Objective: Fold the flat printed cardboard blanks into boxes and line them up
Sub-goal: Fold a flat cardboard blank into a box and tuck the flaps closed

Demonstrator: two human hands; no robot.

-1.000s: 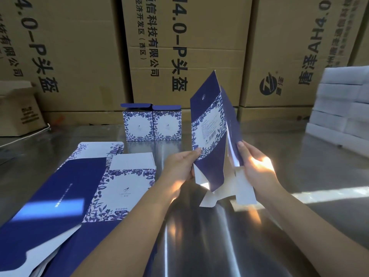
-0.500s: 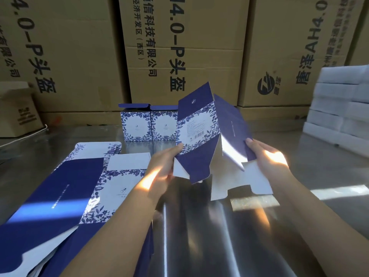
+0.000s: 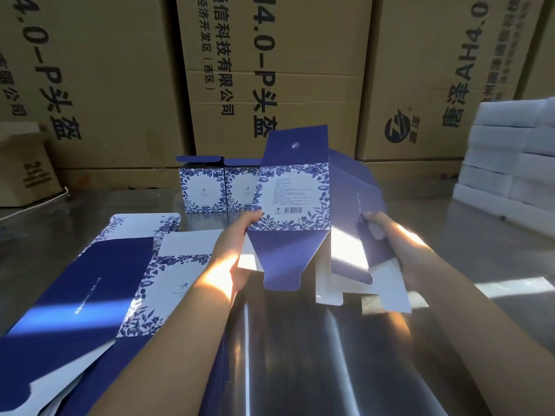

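Left hand (image 3: 231, 253) pinches the lower left corner of a half-opened blue-and-white floral cardboard blank (image 3: 292, 193), thumb on the printed face and fingers curled behind it. Right hand (image 3: 396, 247) grips the blank's dark blue side panel at its lower right edge, fingers curled round the card. The blank hangs upright between the two hands, raised above the shiny metal desk (image 3: 300, 355). Its white panel with small text and a barcode faces the camera. A dark blue top flap stands straight up. A dark blue tongue and white bottom flaps hang down towards the desk, and sunlight falls across them and both wrists.

Two folded blue-and-white boxes (image 3: 201, 187) stand side by side and touching at the back of the desk, just behind the left hand. The raised blank partly hides the right-hand one.

A pile of flat printed blanks (image 3: 99, 280) lies on the desk to the left of the left forearm, dark blue and floral panels face up. It reaches the near left corner of the view.

Large brown corrugated cartons (image 3: 270, 70) with black Chinese lettering form a wall behind the desk. A small brown carton (image 3: 24, 169) sits at far left. Stacked white foam blocks (image 3: 510, 163) stand on the right, well apart from the right hand.
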